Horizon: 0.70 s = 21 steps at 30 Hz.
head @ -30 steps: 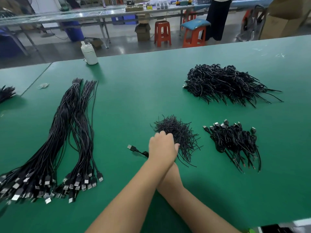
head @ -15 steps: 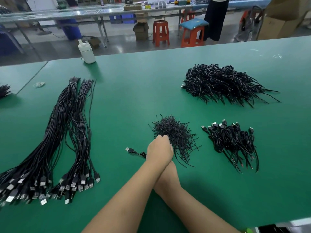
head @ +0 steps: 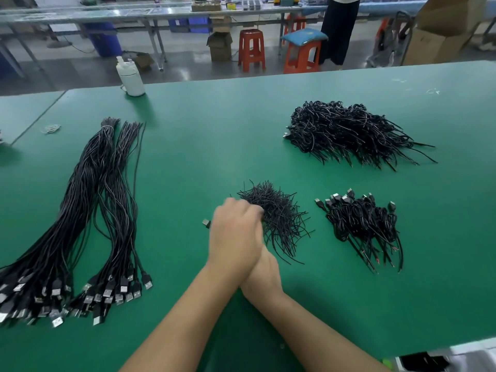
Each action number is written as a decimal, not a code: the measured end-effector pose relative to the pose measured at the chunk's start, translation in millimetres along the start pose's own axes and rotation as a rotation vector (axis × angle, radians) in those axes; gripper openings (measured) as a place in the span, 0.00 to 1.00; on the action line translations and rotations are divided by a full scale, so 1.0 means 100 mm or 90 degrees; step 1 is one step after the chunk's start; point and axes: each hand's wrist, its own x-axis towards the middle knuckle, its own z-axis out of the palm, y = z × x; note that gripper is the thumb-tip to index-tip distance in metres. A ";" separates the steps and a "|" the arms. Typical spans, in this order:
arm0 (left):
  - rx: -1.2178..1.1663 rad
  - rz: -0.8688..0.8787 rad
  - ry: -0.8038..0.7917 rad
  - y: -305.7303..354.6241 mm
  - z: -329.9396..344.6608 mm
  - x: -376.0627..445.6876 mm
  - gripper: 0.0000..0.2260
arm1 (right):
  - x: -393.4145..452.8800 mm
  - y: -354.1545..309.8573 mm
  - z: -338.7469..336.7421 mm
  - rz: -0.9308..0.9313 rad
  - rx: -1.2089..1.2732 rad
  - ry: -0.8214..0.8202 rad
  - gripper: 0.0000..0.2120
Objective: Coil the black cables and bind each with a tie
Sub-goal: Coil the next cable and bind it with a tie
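My left hand (head: 236, 232) lies crossed over my right hand (head: 264, 275) in the middle of the green table (head: 204, 146). Its fingers curl into the near left edge of a small pile of black ties (head: 279, 218) and pinch at them; the hand is blurred. My right hand is mostly hidden beneath it and holds a black cable, of which only the USB plug (head: 205, 223) shows, sticking out to the left. Long uncoiled black cables (head: 88, 224) lie in two bundles on the left. Coiled, tied cables (head: 362, 224) lie to the right of the ties.
A larger heap of coiled black cables (head: 349, 132) sits at the back right. A white bottle (head: 130, 77) stands at the table's far left edge. Orange stools (head: 251, 49), boxes and benches are beyond the table. A person's dark skirt (head: 338, 28) is behind.
My left hand has slid a little to the left along the edge of the tie pile. The plug sticking out under it now shows less of its cable.
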 end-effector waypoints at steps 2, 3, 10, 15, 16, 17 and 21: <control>-0.185 -0.194 0.186 -0.27 -0.08 -0.13 0.06 | 0.02 0.02 -0.01 0.033 0.029 0.038 0.08; -0.267 -0.333 0.212 -0.42 -0.09 -0.20 0.06 | 0.02 0.02 -0.02 0.007 0.034 0.038 0.10; -0.302 -0.463 -0.139 -0.52 0.33 -0.58 0.06 | 0.04 0.11 -0.03 -0.019 0.084 -0.033 0.11; -0.311 -0.382 -0.133 -0.37 0.32 -0.58 0.07 | 0.04 0.17 -0.01 -0.014 0.096 -0.066 0.13; -0.309 -0.373 -0.129 -0.37 0.31 -0.58 0.08 | 0.03 0.16 -0.01 -0.010 0.100 -0.071 0.13; -0.304 -0.362 -0.125 -0.37 0.29 -0.57 0.08 | 0.02 0.16 -0.01 -0.011 0.101 -0.069 0.12; -0.301 -0.321 -0.103 -0.38 0.22 -0.54 0.07 | 0.02 0.16 0.02 -0.010 0.108 -0.057 0.08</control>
